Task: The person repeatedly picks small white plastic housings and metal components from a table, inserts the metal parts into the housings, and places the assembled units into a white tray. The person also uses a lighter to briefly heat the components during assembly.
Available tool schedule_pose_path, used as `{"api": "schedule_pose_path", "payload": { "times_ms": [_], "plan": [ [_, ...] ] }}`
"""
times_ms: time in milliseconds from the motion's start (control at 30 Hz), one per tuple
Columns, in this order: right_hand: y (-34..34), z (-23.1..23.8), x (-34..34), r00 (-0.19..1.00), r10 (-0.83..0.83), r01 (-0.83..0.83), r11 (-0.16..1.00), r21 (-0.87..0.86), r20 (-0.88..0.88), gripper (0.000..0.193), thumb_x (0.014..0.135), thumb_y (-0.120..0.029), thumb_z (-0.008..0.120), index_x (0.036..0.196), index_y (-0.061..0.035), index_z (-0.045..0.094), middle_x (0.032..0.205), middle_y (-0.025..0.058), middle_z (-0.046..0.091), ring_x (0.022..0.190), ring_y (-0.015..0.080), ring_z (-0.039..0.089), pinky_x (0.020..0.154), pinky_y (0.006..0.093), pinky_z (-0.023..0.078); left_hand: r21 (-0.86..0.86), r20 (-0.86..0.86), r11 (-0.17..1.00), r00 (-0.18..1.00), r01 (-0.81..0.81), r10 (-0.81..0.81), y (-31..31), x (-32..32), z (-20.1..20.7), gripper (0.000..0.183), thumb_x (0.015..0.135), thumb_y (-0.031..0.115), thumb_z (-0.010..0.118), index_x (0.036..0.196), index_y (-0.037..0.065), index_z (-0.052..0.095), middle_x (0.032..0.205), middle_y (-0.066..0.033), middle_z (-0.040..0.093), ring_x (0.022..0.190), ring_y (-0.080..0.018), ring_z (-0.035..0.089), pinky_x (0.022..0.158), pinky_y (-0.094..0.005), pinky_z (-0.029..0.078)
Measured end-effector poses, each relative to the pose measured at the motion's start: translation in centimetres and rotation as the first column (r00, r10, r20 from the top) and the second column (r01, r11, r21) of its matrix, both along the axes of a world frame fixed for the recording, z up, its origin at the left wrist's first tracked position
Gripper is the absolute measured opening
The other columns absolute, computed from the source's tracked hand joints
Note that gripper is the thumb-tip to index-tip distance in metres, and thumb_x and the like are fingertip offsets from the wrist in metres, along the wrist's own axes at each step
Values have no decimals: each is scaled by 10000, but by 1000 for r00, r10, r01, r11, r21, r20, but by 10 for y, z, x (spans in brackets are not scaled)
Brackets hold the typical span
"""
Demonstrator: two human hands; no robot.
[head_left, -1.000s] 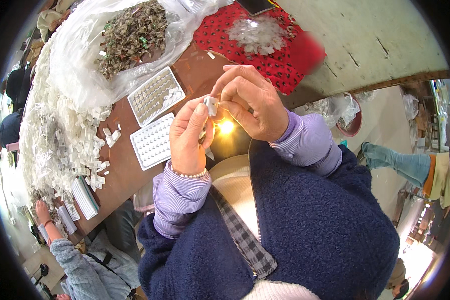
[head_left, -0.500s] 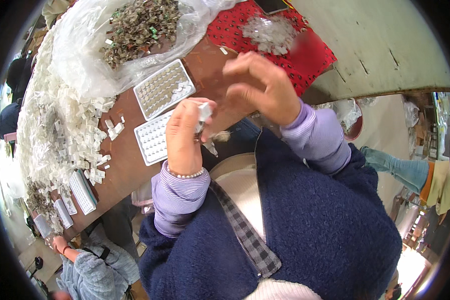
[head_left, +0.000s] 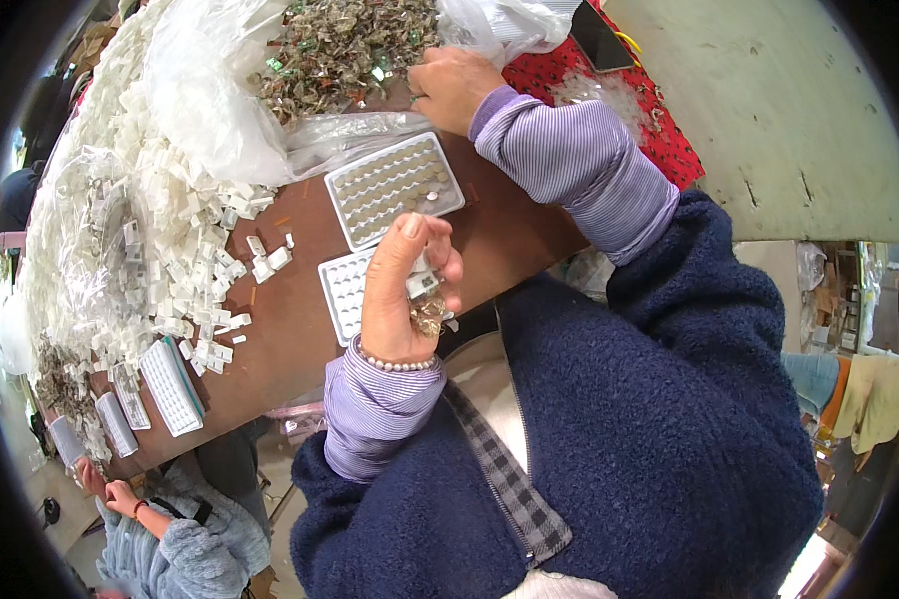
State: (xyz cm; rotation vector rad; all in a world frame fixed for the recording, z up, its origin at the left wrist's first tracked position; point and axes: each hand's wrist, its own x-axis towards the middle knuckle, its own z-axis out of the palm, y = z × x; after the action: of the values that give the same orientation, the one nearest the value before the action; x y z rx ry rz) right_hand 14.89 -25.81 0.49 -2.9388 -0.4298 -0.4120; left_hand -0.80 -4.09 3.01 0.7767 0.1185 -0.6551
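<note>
My left hand (head_left: 402, 290), a beaded bracelet at its wrist, is closed around a small white plastic piece (head_left: 423, 284) and some brownish, see-through bits (head_left: 429, 314). Behind that hand lies a white tray (head_left: 335, 299) with rows of small hollows, partly hidden by it. A second white tray (head_left: 456, 205) just beyond holds rows of grey round discs (head_left: 390, 185). My right hand (head_left: 456, 90) reaches to the near right edge of a heap of small brownish parts (head_left: 355, 50). Its fingers are bent together; whatever is between them is hidden.
Loose white plastic pieces (head_left: 195, 270) cover the table's left side beside a clear bag (head_left: 210, 90). Red patterned cloth (head_left: 669, 140) at the right bears clear pieces (head_left: 599, 95) and a dark phone-like slab (head_left: 601, 42). A co-worker's hands (head_left: 120, 494) are at lower left.
My right hand has moved away from over the trays, up and left, to the brownish heap. My left hand still holds the white piece. The whole view has shifted.
</note>
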Motion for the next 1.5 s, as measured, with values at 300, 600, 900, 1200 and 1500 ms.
{"api": "schedule_pose_path", "payload": {
  "times_ms": [300, 600, 900, 1200, 1500],
  "plan": [
    [-20, 36, -119, 981, -7, -118, 769, 628, 193, 133, 888, -91, 795, 985, -23, 736, 949, 125, 738, 865, 279, 738, 775, 353, 571, 291, 129, 955, 992, -51, 14, -15, -5, 4, 397, 1032, 113, 719, 1419, 41, 666, 1118, -29, 698, 772, -31, 578, 516, -157, 414],
    [17, 15, -214, 993, 91, 47, 250, 967, -72, 126, 982, -74, 752, 1062, 22, 772, 959, 99, 729, 881, 151, 692, 782, 302, 558, 364, 396, 892, 911, -267, 112, -42, -31, 2, 235, 1057, 151, 711, 1269, 72, 772, 935, 48, 682, 755, -2, 547, 562, -156, 359],
    [11, 31, -204, 952, 229, -288, 457, 842, 202, 600, 857, 0, 813, 1426, -73, 638, 1149, 114, 635, 909, 229, 689, 789, 336, 574, 524, 763, 745, 617, -413, -195, -10, -29, 0, 218, 1001, -11, 692, 1208, 11, 761, 1040, -33, 703, 885, -86, 631, 779, -237, 509],
    [-5, 34, -203, 934, 358, -127, 338, 932, -3, 183, 878, 138, 727, 966, -20, 696, 1070, 57, 669, 923, 96, 641, 749, 245, 514, 513, 656, 776, 750, -367, -79, 8, -37, 1, 101, 1013, 87, 754, 1074, 22, 706, 985, -66, 757, 818, -77, 638, 719, -227, 510],
    [12, 23, -197, 912, 296, -404, 762, 506, 283, 142, 818, -74, 740, 936, -51, 663, 879, 90, 654, 803, 294, 681, 714, 392, 534, 566, 669, 712, 737, -417, -100, 2, -30, 2, 97, 939, 26, 808, 988, 14, 726, 942, -46, 725, 881, -121, 659, 814, -275, 518]
  ]
}}
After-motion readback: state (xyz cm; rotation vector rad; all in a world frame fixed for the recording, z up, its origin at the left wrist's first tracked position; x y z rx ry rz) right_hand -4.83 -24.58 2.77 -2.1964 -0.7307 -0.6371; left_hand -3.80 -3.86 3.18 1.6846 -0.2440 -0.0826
